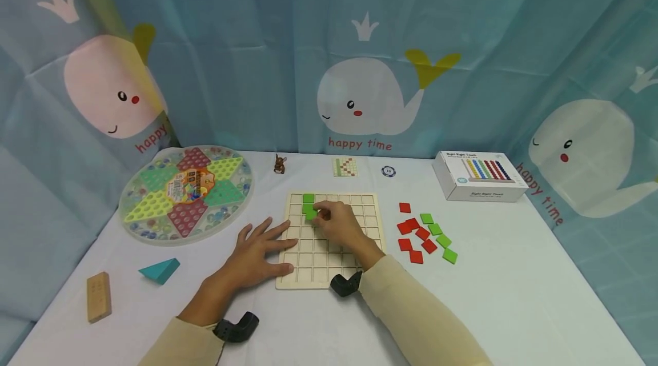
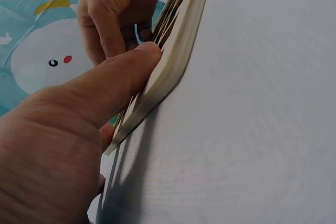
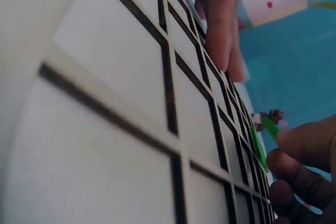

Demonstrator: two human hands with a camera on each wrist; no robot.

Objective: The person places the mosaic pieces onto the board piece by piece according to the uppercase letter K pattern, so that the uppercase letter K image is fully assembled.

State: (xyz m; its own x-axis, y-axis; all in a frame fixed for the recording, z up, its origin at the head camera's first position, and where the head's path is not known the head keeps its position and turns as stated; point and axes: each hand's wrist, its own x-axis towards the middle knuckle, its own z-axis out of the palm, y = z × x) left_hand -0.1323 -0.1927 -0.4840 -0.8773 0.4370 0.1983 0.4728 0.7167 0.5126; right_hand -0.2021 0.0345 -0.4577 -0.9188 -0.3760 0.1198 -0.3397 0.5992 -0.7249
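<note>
A wooden grid board (image 1: 321, 277) lies on the white table, its cells bounded by thin raised strips. Green square tiles (image 1: 308, 198) sit in cells near its upper left. My right hand (image 1: 340, 224) is above the board and pinches a green tile (image 3: 270, 127) between thumb and finger, tilted just over the tiles there. Fingers spread, my left hand (image 1: 257, 254) rests along the board's left edge; in the left wrist view its thumb (image 2: 131, 69) touches the rim. My right fingers partly cover the pinched tile in the head view.
Loose red tiles (image 1: 416, 257) and green tiles (image 1: 443, 240) lie right of the board. Behind are a pattern card (image 1: 344, 167), a chip (image 1: 388, 171), a figurine (image 1: 279, 164) and a white box (image 1: 480, 176). A round star-patterned game board (image 1: 187, 194), teal wedge (image 1: 160, 270) and wooden block (image 1: 99, 297) stand left.
</note>
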